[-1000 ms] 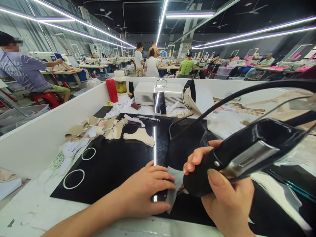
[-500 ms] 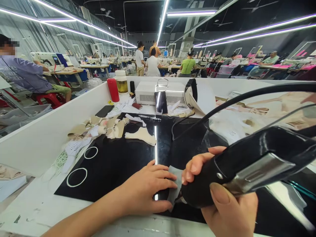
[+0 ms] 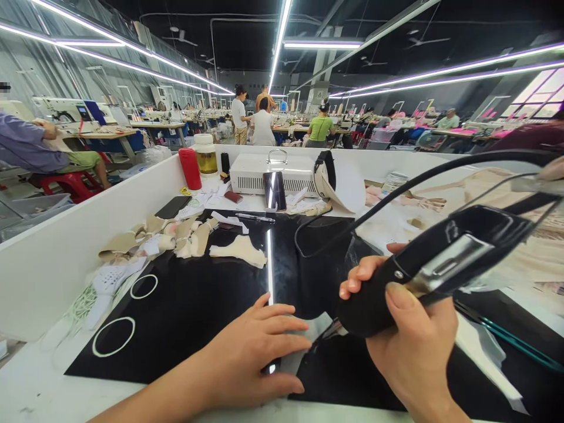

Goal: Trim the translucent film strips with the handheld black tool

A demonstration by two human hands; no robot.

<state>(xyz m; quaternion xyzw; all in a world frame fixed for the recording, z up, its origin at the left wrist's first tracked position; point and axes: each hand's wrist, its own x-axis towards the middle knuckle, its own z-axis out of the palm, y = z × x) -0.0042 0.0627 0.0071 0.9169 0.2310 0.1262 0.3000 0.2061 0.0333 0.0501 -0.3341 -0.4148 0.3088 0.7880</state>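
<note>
My left hand (image 3: 259,346) lies flat with its fingers spread, pressing a small grey translucent piece of material (image 3: 319,325) onto the black mat (image 3: 211,311). My right hand (image 3: 409,335) is wrapped round a black corded hand cutter (image 3: 432,267) with a metal lever on its side. The cutter's thin metal tip (image 3: 332,331) meets the right edge of the grey piece, just right of my left fingertips. Part of the grey piece is hidden under my left hand. A cream cut piece of fabric (image 3: 240,251) lies farther up the mat.
Bundled beige pieces (image 3: 194,235) and two white rings (image 3: 113,336) are on the left. A pen (image 3: 255,218), phone (image 3: 275,191), white vented box (image 3: 247,175) and red bottle (image 3: 190,168) stand farther back. The cable (image 3: 379,200) arches at right; teal-handled tool (image 3: 520,343) lies near it.
The view has shifted slightly right. The cutter has drawn back a little from my left fingers, so its metal tip now shows. My left hand still presses the grey piece.
</note>
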